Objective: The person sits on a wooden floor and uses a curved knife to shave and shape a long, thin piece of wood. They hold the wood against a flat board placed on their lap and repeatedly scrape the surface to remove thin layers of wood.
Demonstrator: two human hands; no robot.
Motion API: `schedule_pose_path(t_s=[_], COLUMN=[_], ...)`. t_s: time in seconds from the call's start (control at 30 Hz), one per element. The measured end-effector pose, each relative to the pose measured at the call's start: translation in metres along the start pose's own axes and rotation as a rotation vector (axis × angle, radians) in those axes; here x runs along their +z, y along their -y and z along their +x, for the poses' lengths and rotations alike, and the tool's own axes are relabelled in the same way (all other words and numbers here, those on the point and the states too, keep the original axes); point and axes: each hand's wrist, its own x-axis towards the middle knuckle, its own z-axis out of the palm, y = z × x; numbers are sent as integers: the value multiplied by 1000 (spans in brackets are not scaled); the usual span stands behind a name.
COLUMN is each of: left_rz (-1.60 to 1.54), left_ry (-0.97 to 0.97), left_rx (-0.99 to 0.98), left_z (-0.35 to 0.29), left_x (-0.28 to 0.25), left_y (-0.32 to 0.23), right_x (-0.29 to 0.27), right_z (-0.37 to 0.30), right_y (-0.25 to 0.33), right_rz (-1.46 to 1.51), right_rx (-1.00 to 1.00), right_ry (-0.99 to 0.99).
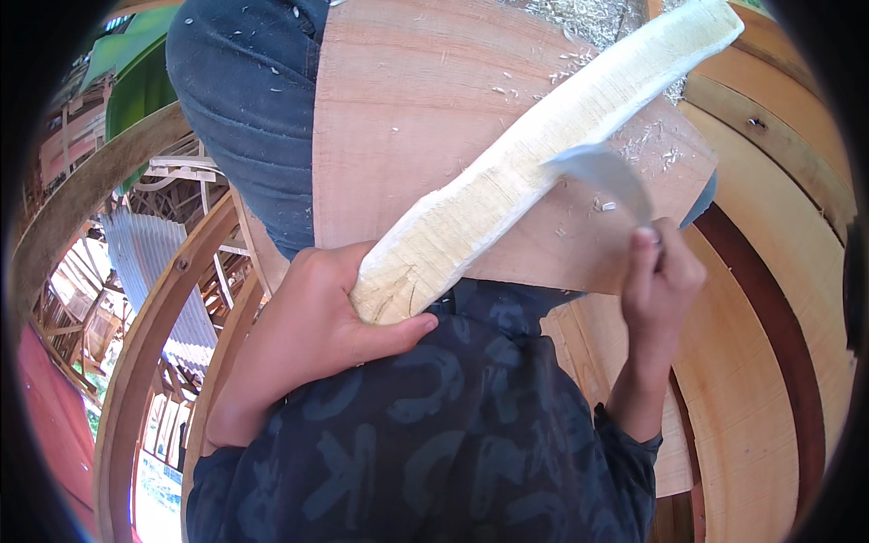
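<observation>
1. Between the dark trouser leg point(240, 109) at our left and the patterned shirt point(407, 434) nearest us, we had a broad reddish-brown board point(398, 109), its left edge running along that leg.
2. Over the board we saw the long pale piece point(507, 185) set on a diagonal: its near end stuck out past the near edge, by the near left corner, and its far end reached beyond the far right edge.
3. At that near end we had our left hand point(312, 303) clamped on the piece, thumb along its right flank. This was the nearer hand, and the long axis led from its grip forward and to the right.
4. Beside the board's near right corner, our right hand point(665, 276) was closed round the curved knife point(614, 176), whose handle was mostly hidden. We held that hand apart from the piece, which lay to its left.
5. Across the gap, the blurred blade arched leftward, crosswise to the long axis, its tip overlapping the right flank near midlength; we could not tell whether it touched.
6. Toward the far right edge, we had small shavings point(668, 157) scattered on the board.
</observation>
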Motion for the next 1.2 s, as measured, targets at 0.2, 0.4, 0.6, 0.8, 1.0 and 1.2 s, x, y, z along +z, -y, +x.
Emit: schedule_pose_path(t_s=[0.2, 0.4, 0.6, 0.8, 1.0, 1.2], left_rz=[-6, -34, -36, -86, -101, -112], left_ry=[-20, 14, 1, 42, 31, 55], left_rx=[53, 9, 132, 16, 56, 25], left_z=[4, 6, 8, 7, 9, 8], left_x=[2, 2, 1, 0, -2, -2], left_y=[4, 4, 16, 9, 10, 8], right_x=[13, 10, -4, -4, 3, -2], right_z=[5, 15, 34, 11, 23, 43], right_y=[14, 3, -23, 11, 9, -13], right_rz=[-24, -109, -97, -58, -135, -193], right_rx=[-224, -271, -22, -111, -185, -138], right_ry=[49, -28, -90, 21, 6, -96])
